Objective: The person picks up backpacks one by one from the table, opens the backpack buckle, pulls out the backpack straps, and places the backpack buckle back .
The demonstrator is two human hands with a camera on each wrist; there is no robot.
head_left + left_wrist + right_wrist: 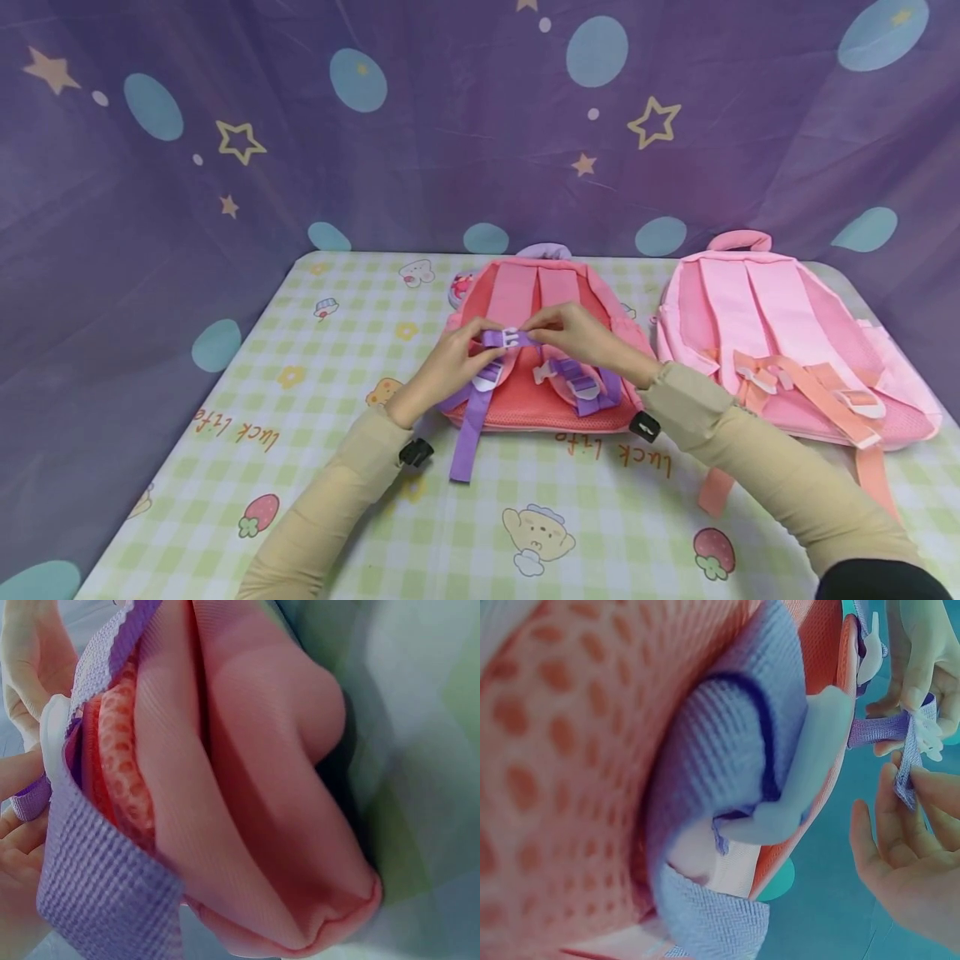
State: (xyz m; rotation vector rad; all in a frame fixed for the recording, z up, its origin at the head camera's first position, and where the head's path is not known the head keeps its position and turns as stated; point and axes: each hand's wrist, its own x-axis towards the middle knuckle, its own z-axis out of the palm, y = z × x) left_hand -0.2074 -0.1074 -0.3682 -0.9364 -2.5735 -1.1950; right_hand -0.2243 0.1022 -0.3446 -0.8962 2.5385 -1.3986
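A coral-pink backpack (pixel 517 408) lies with its shoulder straps facing up. Over its middle, my left hand (pixel 453 362) pinches a purple webbing strap at the left of a white pronged plastic buckle (pixel 511 337). My right hand (pixel 573 331) pinches the purple strap end to the right of that buckle. In the right wrist view, the strap end (pixel 906 780) sits between the right fingers, close below the buckle prongs (pixel 930 735). Another white buckle piece (pixel 542 372) hangs on the right shoulder strap. White strap adjusters (pixel 487 379) hold more purple webbing below.
A light pink backpack (pixel 787 333) with orange straps lies on the right. Both bags rest on a green checked tablecloth (pixel 337 517). A loose purple strap tail (pixel 468 446) hangs toward the front. Behind stands a purple curtain (pixel 465 150) with stars.
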